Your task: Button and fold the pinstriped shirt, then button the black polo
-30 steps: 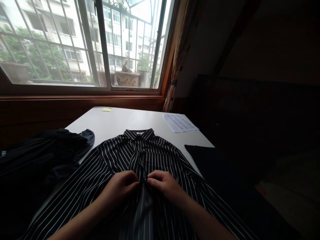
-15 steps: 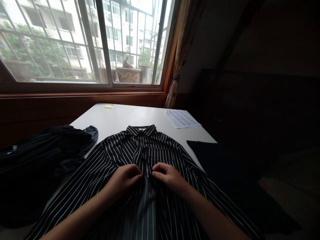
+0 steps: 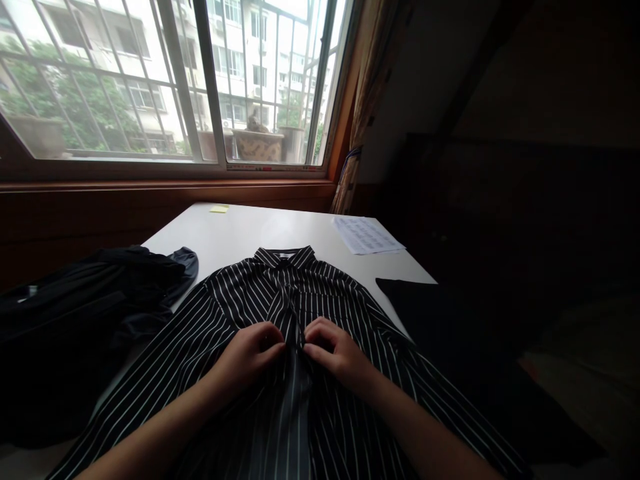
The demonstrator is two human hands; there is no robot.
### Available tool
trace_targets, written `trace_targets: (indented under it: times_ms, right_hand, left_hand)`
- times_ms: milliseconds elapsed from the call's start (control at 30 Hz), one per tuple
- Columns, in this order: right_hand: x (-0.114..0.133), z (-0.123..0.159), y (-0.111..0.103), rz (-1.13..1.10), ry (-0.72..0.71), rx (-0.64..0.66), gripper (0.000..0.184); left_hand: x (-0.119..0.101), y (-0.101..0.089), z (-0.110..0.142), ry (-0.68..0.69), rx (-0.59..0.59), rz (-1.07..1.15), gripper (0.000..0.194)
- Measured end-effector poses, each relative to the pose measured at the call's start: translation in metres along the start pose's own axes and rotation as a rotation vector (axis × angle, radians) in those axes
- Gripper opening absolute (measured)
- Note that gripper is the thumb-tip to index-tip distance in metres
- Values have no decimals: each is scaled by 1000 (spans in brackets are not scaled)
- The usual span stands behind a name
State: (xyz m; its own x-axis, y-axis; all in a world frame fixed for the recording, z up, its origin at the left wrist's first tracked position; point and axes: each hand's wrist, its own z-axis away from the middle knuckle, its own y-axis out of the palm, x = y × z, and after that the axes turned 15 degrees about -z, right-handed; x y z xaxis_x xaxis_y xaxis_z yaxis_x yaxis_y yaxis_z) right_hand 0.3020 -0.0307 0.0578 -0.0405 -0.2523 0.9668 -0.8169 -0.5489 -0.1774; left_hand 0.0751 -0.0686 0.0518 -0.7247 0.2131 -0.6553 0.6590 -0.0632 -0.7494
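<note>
A black shirt (image 3: 240, 283) with white stripes lies face up on the white table (image 3: 240, 230), its collar toward the window and its sleeves spread to both sides. Its front is parted below the chest, showing the greyer inside of the cloth. My left hand (image 3: 255, 347) pinches the left front edge between thumb and fingers. Opposite it, a small gap away, my right hand (image 3: 333, 343) pinches the right front edge. Any button at the fingertips is too small to make out.
Dark clothes (image 3: 95, 300) are heaped at the left. Printed sheets (image 3: 367, 235) lie at the table's back right, a yellow sticky note (image 3: 219, 209) at the back left. Dark cloth (image 3: 450, 333) hangs over the right edge. Beyond the table is a barred window (image 3: 270, 80) with a curtain (image 3: 357, 133).
Both hands stay pinched on the shirt's front edges, with the right fingers slightly more raised and curled. The view has shifted a little.
</note>
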Motion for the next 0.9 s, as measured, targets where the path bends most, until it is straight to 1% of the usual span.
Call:
trace_targets:
  times_ms: [67,233,433,733,900]
  right_hand:
    - [1,1,5,23,-31,18,8]
    - [-1,4,13,60,-63,139,12]
    - [-1,5,12,90,-83,178,17]
    - [-2,7,11,100,-135,248,18]
    - [-5,7,11,136,-198,282,18]
  left_hand:
    - [1,1,0,15,5,-3,20]
    - [0,1,1,50,19,-32,19]
    - [-1,2,0,29,55,-72,24]
    - [-6,-4,-2,-31,107,-41,28]
    - [0,-2,-4,-62,100,-30,22]
